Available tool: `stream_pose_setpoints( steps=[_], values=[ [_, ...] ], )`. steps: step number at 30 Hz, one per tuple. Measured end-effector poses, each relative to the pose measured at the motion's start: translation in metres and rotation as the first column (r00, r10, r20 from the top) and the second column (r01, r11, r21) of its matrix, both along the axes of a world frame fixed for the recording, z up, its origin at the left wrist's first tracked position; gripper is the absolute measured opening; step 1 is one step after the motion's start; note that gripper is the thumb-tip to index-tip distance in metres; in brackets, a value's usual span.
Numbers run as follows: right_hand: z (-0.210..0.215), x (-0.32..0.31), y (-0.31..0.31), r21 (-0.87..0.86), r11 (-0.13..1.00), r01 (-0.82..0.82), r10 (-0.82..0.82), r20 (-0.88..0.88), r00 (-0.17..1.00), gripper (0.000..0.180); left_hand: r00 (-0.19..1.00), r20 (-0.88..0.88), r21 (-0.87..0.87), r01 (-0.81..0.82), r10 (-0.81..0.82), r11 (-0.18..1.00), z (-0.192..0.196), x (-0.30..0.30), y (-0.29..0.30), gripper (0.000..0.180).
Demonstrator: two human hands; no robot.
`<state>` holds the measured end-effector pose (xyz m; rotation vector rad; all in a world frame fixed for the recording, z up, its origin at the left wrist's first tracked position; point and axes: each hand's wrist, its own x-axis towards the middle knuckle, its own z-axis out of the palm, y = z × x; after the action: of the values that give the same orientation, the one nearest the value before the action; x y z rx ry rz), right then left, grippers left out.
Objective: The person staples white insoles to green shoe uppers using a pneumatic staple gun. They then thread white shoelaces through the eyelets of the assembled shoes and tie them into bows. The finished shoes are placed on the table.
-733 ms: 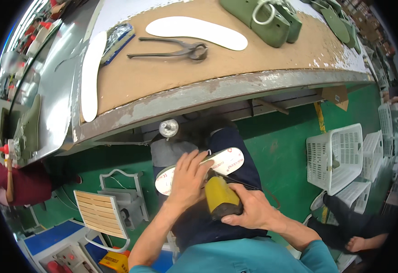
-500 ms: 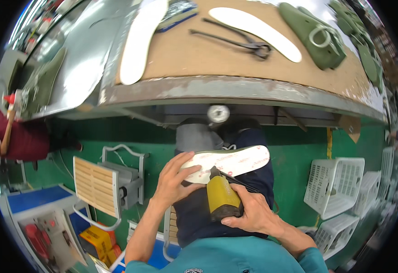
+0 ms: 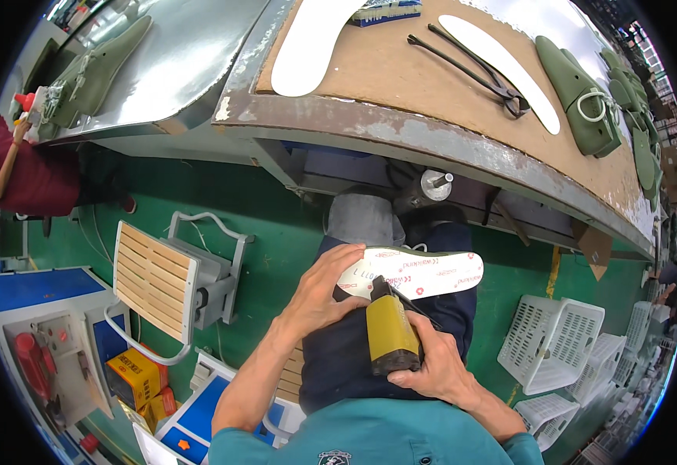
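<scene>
Over my lap lies a white insole (image 3: 447, 271) with red print. It sits on a green shoe last (image 3: 400, 249), of which only a thin edge shows. My left hand (image 3: 324, 291) is closed around the left end of both, its fingers on the white face and the thumb at the near edge. My right hand (image 3: 439, 360) grips a yellow and black tool that looks like a staple gun (image 3: 391, 329). Its dark nose points at the insole's near edge, close to my left thumb; whether it touches I cannot tell. My right fingers partly hide its handle.
Ahead is a workbench (image 3: 385, 128) bearing white insoles (image 3: 304, 54), pincers (image 3: 501, 89) and green shoe lasts (image 3: 579, 101). A metal post (image 3: 434, 184) stands under its edge. A slatted chair (image 3: 152, 279) is at left, white crates (image 3: 551, 341) at right. A co-worker (image 3: 40, 167) stands far left.
My view has turned, so the bench appears tilted and its contents lie further right. Both hands keep their holds on the last and the staple gun, with the nose still by the insole's edge.
</scene>
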<state>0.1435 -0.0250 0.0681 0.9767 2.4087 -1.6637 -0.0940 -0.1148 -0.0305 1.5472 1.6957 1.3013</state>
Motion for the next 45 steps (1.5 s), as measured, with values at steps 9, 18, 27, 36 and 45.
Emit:
stream_pose_setpoints(
  steps=[9,18,27,36,45],
  values=[
    [0.005,0.025,0.004,0.000,0.993,-0.121,0.121,0.042,0.992,0.104,0.990,-0.134,-0.037,0.050,-0.054,0.998,0.011,0.000,0.006,0.092],
    [-0.003,0.045,-0.008,0.328,0.928,-0.175,0.057,0.341,0.938,0.091,0.931,-0.362,0.180,0.126,-0.053,0.976,-0.008,0.104,0.105,0.066],
    [-0.033,0.067,-0.020,0.177,0.984,0.027,-0.049,0.121,0.991,0.085,0.939,-0.137,0.282,-0.269,0.316,0.921,0.180,0.000,0.063,0.103],
    [-0.024,0.066,-0.014,0.248,0.968,-0.028,-0.028,0.221,0.975,0.079,0.372,0.258,0.336,-0.900,0.892,0.278,0.168,-0.298,0.018,0.072],
    [-0.038,0.068,-0.018,0.276,0.961,-0.032,-0.017,0.171,0.985,0.076,-0.033,-0.520,0.615,-0.708,0.853,0.347,0.140,-0.345,0.010,0.042]
  ],
)
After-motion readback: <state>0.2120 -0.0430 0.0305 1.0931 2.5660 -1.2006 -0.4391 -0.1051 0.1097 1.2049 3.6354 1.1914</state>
